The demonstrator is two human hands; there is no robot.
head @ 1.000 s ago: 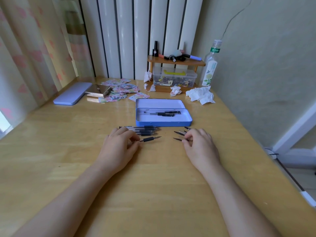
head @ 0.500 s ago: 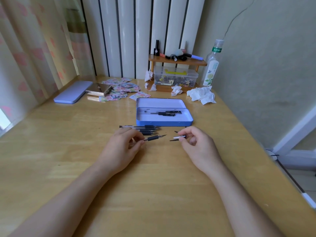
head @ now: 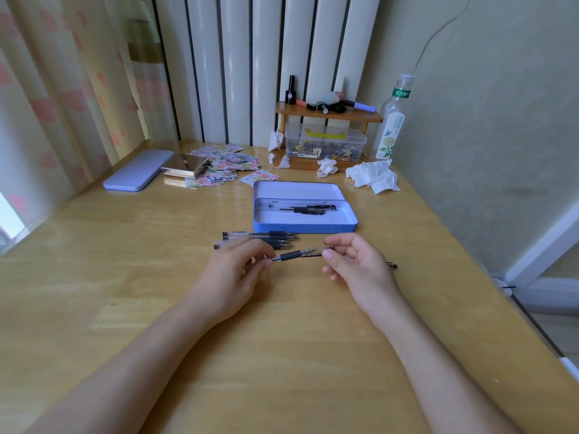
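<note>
My left hand [head: 233,274] grips a clear pen with a black rubber grip [head: 293,255] by its barrel, a little above the wooden table [head: 125,277]. My right hand [head: 357,266] pinches a clear pen cap [head: 315,252] between thumb and forefinger, and the cap sits over the pen's tip. Several more uncapped pens [head: 260,239] lie side by side just behind my left hand. An open blue tin pencil case [head: 304,227] stands beyond them with a few pens [head: 308,209] inside. Another dark pen piece [head: 392,265] shows behind my right hand.
A lilac case lid [head: 138,174] lies at the back left beside a gold box [head: 185,166] and scattered stickers [head: 230,166]. A small wooden shelf [head: 329,112] over a clear plastic box [head: 326,144], crumpled tissues [head: 372,177] and a bottle [head: 391,120] stand at the back right.
My right hand picked a cap off the table and brought it left onto the tip of the pen. My left hand lifted the pen slightly toward it.
</note>
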